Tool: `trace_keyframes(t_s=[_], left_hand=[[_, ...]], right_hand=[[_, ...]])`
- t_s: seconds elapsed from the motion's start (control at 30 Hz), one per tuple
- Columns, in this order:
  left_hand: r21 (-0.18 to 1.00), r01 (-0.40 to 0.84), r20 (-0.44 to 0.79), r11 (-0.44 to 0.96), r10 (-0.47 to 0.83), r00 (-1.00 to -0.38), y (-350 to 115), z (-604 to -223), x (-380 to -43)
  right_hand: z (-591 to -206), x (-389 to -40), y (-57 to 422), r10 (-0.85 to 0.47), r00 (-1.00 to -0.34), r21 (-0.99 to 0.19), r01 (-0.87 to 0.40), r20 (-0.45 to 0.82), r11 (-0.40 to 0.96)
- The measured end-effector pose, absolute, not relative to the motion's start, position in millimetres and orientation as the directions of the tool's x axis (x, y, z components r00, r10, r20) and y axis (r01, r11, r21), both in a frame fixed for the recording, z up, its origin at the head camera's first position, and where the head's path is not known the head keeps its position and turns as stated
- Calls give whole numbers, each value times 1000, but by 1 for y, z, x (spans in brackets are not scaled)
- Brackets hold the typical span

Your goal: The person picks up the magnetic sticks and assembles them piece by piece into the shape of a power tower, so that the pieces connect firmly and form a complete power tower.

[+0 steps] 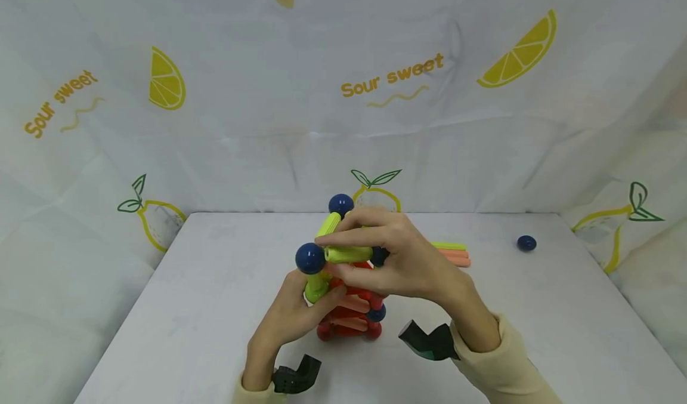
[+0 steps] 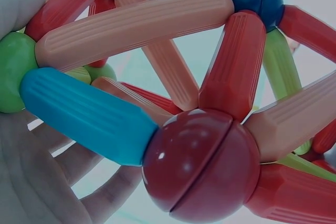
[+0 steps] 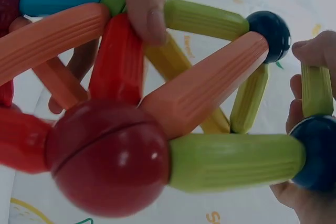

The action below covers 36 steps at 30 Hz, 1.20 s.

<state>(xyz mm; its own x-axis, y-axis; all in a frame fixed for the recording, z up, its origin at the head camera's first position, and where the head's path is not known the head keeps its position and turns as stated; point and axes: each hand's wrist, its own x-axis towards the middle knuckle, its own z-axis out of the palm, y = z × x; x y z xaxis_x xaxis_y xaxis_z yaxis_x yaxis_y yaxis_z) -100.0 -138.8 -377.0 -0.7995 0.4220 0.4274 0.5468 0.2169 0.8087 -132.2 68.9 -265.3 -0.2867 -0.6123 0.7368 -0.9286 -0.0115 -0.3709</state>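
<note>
A standing frame of magnetic rods and balls rises at the middle of the table, with red balls point(image 1: 373, 330) at its base and a dark blue ball point(image 1: 310, 258) near the top. My left hand point(image 1: 292, 315) grips its left side, by a green ball point(image 2: 17, 72) beside a blue rod point(image 2: 86, 114). Up at the top, my right hand point(image 1: 410, 255) pinches a yellow-green rod point(image 3: 317, 90). One end of that rod meets a dark blue ball point(image 3: 320, 150) on the frame. Part of the frame is hidden behind my hands in the head view.
Right of the frame, a loose yellow-green rod point(image 1: 449, 246) lies beside orange rods point(image 1: 456, 261). Farther right, a single dark blue ball point(image 1: 526, 243) sits on the white table point(image 1: 214, 273). A white lemon-print cloth point(image 1: 241, 93) hangs behind.
</note>
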Motion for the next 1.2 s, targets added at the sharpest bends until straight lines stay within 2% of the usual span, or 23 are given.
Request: trace_keyframes(t_s=[0.17, 0.33, 0.6, 1.0, 1.2], left_hand=[[810, 534, 412, 242, 413, -812, -141, -379, -100], [814, 524, 404, 250, 404, -820, -141, -379, -100], [826, 503, 388, 253, 393, -834, -139, -376, -99], [816, 526, 408, 241, 404, -819, -140, -378, -99], [814, 523, 404, 251, 402, -822, -140, -378, -99]], right_hand=[[-269, -131, 73, -614, -341, -375, -924, 712, 78], [-270, -130, 75, -627, -373, -421, -904, 684, 77], [-274, -132, 74, -628, -311, -317, -942, 713, 107], [-270, -127, 76, -640, -349, -271, -937, 684, 221], [-272, -130, 77, -654, -305, -229, -952, 693, 201]])
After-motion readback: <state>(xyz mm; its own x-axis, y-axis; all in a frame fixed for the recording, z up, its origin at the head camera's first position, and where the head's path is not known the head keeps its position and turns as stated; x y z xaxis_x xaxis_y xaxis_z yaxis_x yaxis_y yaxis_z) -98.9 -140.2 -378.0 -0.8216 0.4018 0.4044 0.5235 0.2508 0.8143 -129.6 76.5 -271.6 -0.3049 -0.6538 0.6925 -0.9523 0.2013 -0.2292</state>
